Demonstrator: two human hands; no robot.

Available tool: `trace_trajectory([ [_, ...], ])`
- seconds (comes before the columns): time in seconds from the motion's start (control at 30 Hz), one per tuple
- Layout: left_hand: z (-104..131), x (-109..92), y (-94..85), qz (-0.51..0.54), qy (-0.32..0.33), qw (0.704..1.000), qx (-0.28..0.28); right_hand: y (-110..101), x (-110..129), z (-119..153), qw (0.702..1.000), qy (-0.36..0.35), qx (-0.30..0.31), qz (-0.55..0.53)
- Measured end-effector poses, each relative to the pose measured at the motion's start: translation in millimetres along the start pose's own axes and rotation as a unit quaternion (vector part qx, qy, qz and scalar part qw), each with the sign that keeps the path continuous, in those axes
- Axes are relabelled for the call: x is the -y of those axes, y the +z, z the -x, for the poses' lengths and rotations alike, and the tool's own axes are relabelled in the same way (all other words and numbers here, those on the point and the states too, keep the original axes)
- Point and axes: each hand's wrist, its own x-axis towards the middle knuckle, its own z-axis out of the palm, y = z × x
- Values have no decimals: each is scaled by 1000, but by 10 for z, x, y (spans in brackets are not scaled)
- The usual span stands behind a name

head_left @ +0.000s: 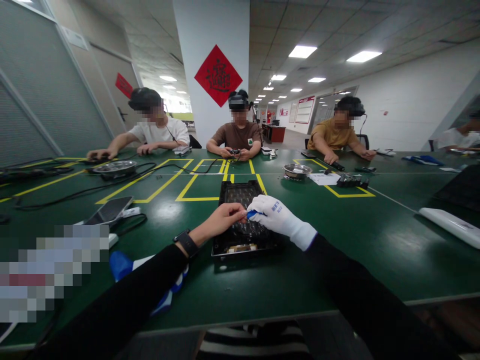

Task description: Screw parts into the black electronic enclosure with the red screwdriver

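My bare left hand [224, 220], with a dark watch [186, 243] on its wrist, pinches with the fingertips. My right hand [275, 216] wears a white work glove with blue fingertips, and its fingers are closed too. Both sets of fingertips meet above a black open case [218, 245]; whatever they hold is too small or hidden to name. Dark, shiny contents fill much of the case, partly covered by my hands. Near its front edge lies a tan cylindrical piece [242, 248]. A second blue-and-white glove [122, 265] rests on the table beneath my left forearm.
Left of me on the green table [195, 295] lie a phone [109, 210] and cables. Metal bowls [297, 170] and black parts [352, 181] stand farther off. Several people in headsets sit around the table. A long white object [450, 226] lies at the right.
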Motion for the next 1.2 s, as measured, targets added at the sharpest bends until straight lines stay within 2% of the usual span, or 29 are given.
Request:
trace_trajectory([
  [0.07, 1, -23, -1, 0, 1, 1000, -11, -18, -30, 26, 996, 19, 23, -89],
  [0.17, 7, -60, -4, 6, 1, 1000, -28, -37, -96, 92, 968, 64, 107, -216],
  [0.23, 13, -75, -7, 12, 2, 999, -32, -42, -136, 134, 945, 80, 162, -271],
  [0.3, 18, -81, -11, 21, 4, 999, -30, -48, -155, 156, 934, 80, 187, -294],
  [0.6, 4, -43, -9, 41, 4, 999, -27, -64, -54, 126, 933, 99, 212, -274],
  [0.8, -5, -13, -10, 46, 4, 999, -20, -69, 44, 103, 946, 178, 216, -166],
  [0.97, -1, -26, -9, 39, 2, 999, -18, -99, 98, 63, 931, 230, 259, -117],
  [1.2, -3, -45, -8, 36, 1, 999, -14, -93, 77, 84, 910, 271, 273, -156],
])
